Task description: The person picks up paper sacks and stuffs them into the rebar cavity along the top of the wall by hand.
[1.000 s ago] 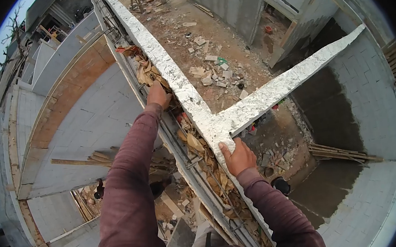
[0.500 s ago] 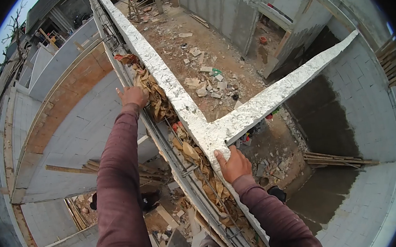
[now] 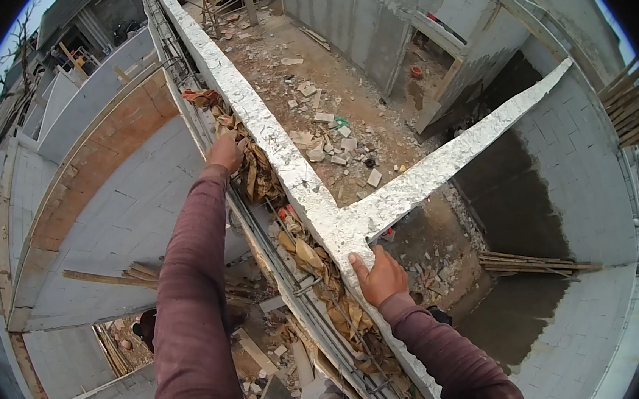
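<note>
My left hand (image 3: pixel 226 152) is closed at the crumpled brown paper (image 3: pixel 259 173) lying in a narrow channel; its fingertips are partly hidden. To the right of that channel runs a rough white-topped wall (image 3: pixel 277 144), which a second wall (image 3: pixel 459 144) joins in a T. My right hand (image 3: pixel 381 276) grips the wall edge just below this joint, thumb on top and fingers over the far side. Steel rebar (image 3: pixel 297 296) lies lengthwise in the channel beside the paper.
Rooms far below hold rubble (image 3: pixel 329 134) on a dirt floor. Wooden poles (image 3: pixel 538 262) lean by a block wall on the right. A curved timber-edged wall (image 3: pixel 90 178) rises on the left. Loose planks (image 3: pixel 257 351) lie below, and there is a deep drop on both sides.
My left hand has shifted slightly right, from the channel's left edge onto the brown paper, and its fingers have closed. My right hand keeps its hold on the wall while the view shifts slightly.
</note>
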{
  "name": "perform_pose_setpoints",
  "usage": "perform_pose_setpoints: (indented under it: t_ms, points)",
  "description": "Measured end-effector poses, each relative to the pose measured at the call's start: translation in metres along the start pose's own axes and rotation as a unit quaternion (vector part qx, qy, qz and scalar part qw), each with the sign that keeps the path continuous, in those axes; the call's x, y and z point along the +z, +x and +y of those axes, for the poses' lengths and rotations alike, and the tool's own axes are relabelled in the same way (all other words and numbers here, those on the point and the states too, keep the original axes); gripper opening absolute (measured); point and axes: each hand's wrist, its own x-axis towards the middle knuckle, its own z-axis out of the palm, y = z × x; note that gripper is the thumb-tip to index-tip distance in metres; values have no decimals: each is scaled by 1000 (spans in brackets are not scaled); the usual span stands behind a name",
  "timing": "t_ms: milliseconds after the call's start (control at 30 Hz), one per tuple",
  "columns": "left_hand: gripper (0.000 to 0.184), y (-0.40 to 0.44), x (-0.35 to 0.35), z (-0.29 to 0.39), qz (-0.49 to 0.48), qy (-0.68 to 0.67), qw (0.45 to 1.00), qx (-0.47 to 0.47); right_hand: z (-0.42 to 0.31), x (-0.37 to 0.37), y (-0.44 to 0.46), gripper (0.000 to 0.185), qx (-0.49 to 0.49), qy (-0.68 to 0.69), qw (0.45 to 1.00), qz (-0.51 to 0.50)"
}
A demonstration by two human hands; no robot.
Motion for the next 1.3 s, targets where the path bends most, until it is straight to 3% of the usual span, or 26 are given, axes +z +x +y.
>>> perform_pose_setpoints:
  t_ms: [100, 200, 267, 333, 500, 700, 800, 900, 1000, 1167, 1267, 1300]
  points:
    - [39, -2, 1, -4, 26, -7, 999, 44, 2, 5, -5, 68, -3, 5, 1000, 9]
    - [36, 31, 25, -45, -11, 268, 921, 283, 3, 5, 1, 70, -10, 0, 1000, 27]
    - [34, 26, 32, -56, -37, 78, 976, 198, 5, 7, -6, 70, -4, -1, 1000, 17]
    - [35, 4, -16, -23, -100, -17, 992, 81, 1, 2, -3, 71, -8, 1, 1000, 13]
    - [50, 4, 1, -20, -3, 21, 999, 28, 2, 6, -3, 72, 0, 0, 1000, 17]
    - [43, -19, -9, 14, -9, 59, 997, -46, 4, 4, 0, 77, -4, -2, 1000, 10]
    - [39, -24, 7, 15, 97, 174, 980, 7, 2, 4, -3, 77, 5, 1, 1000, 0]
    - [37, -29, 17, 5, 178, 141, 972, 65, 6, 3, 1, 77, 3, 3, 1000, 7]
    - [38, -51, 1, -6, 73, -41, 980, 182, 1, -1, 0, 76, -1, 15, 1000, -6]
    - [41, -49, -23, 9, -10, 213, 948, 235, 2, -2, -1, 75, 2, 9, 1000, -20]
    - [39, -45, -33, 58, -168, 384, 896, 146, 5, 4, -2, 74, -30, 27, 999, 32]
    - [36, -37, -19, 51, -154, 393, 892, 162, 5, 3, 2, 72, -27, 23, 999, 26]
